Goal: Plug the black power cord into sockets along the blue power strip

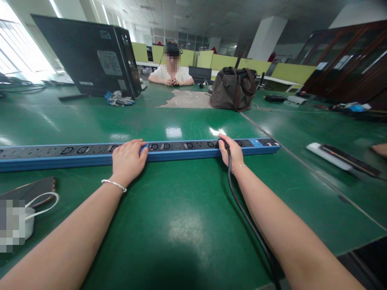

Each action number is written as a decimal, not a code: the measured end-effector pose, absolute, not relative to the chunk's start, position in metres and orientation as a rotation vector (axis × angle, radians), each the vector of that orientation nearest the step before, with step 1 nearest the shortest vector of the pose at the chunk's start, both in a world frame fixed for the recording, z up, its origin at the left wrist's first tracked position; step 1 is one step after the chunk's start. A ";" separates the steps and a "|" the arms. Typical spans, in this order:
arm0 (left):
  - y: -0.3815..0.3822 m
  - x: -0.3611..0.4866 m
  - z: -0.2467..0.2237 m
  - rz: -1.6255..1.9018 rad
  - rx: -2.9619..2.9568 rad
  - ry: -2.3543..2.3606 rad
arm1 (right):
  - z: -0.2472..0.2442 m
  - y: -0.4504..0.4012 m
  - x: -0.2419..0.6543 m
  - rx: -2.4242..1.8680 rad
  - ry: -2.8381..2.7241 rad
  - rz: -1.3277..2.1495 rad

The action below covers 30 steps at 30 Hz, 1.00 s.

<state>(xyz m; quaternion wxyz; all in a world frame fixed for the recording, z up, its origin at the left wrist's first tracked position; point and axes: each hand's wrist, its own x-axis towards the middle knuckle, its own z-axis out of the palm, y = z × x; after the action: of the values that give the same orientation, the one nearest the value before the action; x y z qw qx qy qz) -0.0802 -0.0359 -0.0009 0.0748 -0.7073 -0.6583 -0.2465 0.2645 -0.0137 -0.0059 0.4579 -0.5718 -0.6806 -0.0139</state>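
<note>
A long blue power strip (169, 156) with a row of black sockets lies across the green table. My left hand (128, 158) is wrapped over the strip left of its middle, fingers on top and thumb at the near edge. Toward the strip's right end, my right hand (231, 151) grips a black plug at one of the sockets; the fingers partly cover the plug, so how deep it sits cannot be seen. From the plug a black cable (238, 201) runs down along my right forearm to the bottom edge.
Behind the strip stand a black computer case (87, 56), gloves (119, 99) and a brown bag (232, 89). A person (172, 72) sits across the green table (187, 193). White and black objects (329, 157) lie at right, a notebook (33, 191) at left.
</note>
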 end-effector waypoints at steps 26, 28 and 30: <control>-0.037 -0.080 0.000 -0.710 -2.129 -1.979 | -0.004 -0.002 0.338 -1.318 -1.057 -0.096; -0.037 -0.080 0.001 -0.715 -2.135 -1.983 | -0.006 -0.002 0.362 -1.335 -1.050 -0.109; -0.037 -0.080 0.001 -0.718 -2.140 -1.985 | -0.009 -0.002 0.378 -1.373 -1.021 -0.142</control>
<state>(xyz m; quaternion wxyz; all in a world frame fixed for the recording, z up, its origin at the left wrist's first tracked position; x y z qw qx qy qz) -0.0801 -0.0366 0.0011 0.0682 -0.7103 -0.6589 -0.2382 0.3781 -0.0017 -0.0088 0.6535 -0.6052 -0.4502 -0.0627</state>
